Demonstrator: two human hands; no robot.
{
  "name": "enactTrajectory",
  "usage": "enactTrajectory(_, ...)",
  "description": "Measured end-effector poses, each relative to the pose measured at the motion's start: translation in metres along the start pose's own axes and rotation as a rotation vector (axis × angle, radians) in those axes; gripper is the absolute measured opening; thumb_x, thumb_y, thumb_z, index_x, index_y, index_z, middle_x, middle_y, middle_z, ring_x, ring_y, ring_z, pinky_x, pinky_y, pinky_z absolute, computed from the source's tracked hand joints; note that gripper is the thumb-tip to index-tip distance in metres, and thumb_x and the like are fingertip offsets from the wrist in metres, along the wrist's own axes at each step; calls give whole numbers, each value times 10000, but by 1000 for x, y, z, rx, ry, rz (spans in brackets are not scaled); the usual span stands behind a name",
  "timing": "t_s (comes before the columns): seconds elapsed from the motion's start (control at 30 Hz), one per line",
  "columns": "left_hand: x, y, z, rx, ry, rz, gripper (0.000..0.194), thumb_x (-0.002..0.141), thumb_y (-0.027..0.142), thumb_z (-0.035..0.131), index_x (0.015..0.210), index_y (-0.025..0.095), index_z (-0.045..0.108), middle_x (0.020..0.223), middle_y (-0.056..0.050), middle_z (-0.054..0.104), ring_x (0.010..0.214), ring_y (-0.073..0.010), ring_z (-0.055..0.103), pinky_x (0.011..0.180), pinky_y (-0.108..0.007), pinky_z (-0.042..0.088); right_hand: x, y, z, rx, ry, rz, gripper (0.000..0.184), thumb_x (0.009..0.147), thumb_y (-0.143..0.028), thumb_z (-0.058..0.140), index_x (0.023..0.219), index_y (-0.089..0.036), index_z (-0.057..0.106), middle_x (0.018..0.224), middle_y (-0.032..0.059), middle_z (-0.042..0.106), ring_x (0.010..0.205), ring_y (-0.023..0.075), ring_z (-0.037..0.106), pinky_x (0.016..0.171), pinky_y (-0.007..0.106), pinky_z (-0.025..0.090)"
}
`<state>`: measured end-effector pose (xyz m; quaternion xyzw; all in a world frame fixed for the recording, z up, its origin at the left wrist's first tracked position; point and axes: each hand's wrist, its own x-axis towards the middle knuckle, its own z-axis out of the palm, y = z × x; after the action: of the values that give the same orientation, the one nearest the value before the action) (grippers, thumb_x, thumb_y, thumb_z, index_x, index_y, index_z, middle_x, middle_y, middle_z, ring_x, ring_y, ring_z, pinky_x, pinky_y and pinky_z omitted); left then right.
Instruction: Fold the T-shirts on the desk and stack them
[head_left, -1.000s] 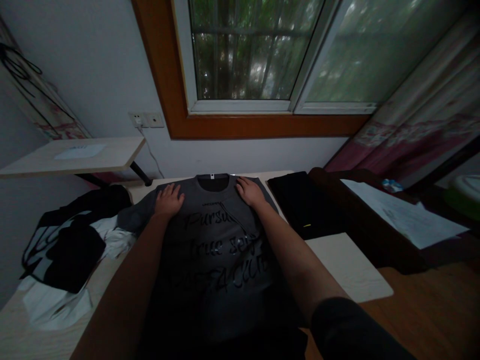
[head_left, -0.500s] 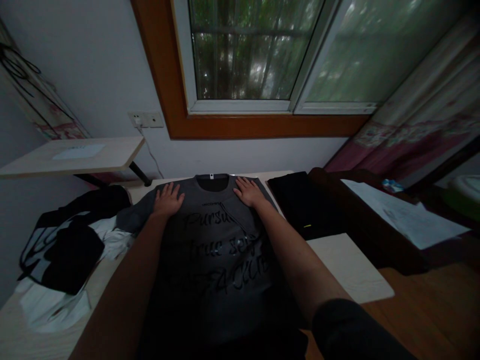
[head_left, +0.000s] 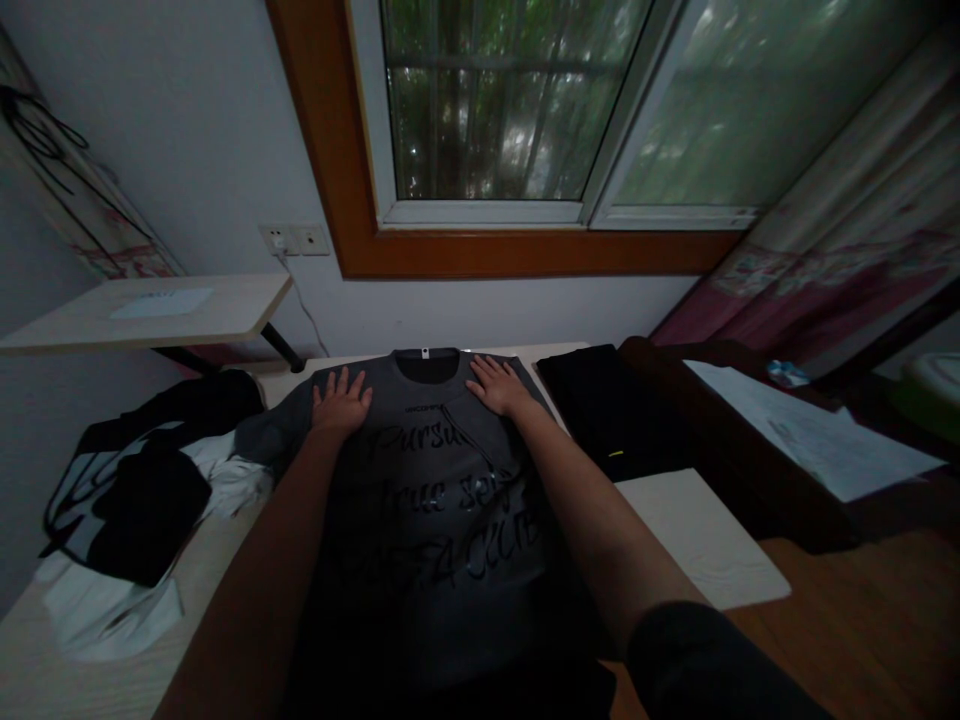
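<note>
A dark grey T-shirt (head_left: 431,470) with black lettering lies spread face up on the light wooden table (head_left: 701,535), its collar towards the wall. My left hand (head_left: 341,402) rests flat on the shirt's left shoulder, fingers spread. On the other side of the collar, my right hand (head_left: 499,385) lies flat on the right shoulder, its fingers also apart. Neither hand grips the cloth. The left sleeve stretches out beside white cloth; my right forearm covers part of the shirt's right side. Its lower end fades into shadow.
Black and white clothes (head_left: 142,490) are heaped at the left, below a raised shelf (head_left: 187,310). A folded black garment (head_left: 611,400) lies right of the shirt. Farther right, paper sheets (head_left: 810,430) rest on a dark brown surface. The window (head_left: 495,130) is straight ahead.
The fingers of both hands have spread wider on the shirt's shoulders. The shirt and the clothes around it stay where they were.
</note>
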<state>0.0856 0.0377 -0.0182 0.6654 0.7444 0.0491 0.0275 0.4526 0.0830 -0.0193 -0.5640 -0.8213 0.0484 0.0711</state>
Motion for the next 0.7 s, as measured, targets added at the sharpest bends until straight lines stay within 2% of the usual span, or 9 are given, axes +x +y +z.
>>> enactTrajectory(0.2, -15, -3, 3, 7, 117, 51, 649, 1029, 493, 255, 1588, 196, 396, 1686, -128, 297, 1563, -333, 251, 1255, -591, 193, -8, -1, 0, 11, 88, -21, 663, 1064, -584, 247, 1588, -206, 398, 1697, 58, 260, 1567, 253, 244, 1281, 508, 167)
enactTrajectory(0.33, -23, -8, 3, 3, 110, 68, 615, 1023, 436, 299, 1562, 176, 438, 1670, -116, 337, 1554, -315, 283, 1260, -561, 214, -8, 0, 1, 12, 89, -3, 647, 1071, -559, 261, 1570, -181, 429, 1672, 75, 324, 1559, 247, 266, 1280, 495, 181)
enactTrajectory(0.53, -34, -11, 2, 0, 101, 74, 609, 1025, 449, 313, 1561, 190, 442, 1669, -109, 341, 1555, -307, 283, 1264, -543, 215, -16, -1, 2, 34, 134, 20, 589, 1071, -533, 322, 1536, -210, 485, 1651, 74, 370, 1545, 262, 303, 1267, 513, 217)
enactTrajectory(0.7, -37, -10, 0, -2, 117, 69, 600, 1022, 438, 326, 1550, 186, 458, 1659, -109, 363, 1547, -301, 303, 1263, -522, 232, -32, 1, 2, 101, 215, 69, 511, 1081, -430, 341, 1424, -168, 615, 1564, 97, 508, 1502, 241, 392, 1256, 435, 282)
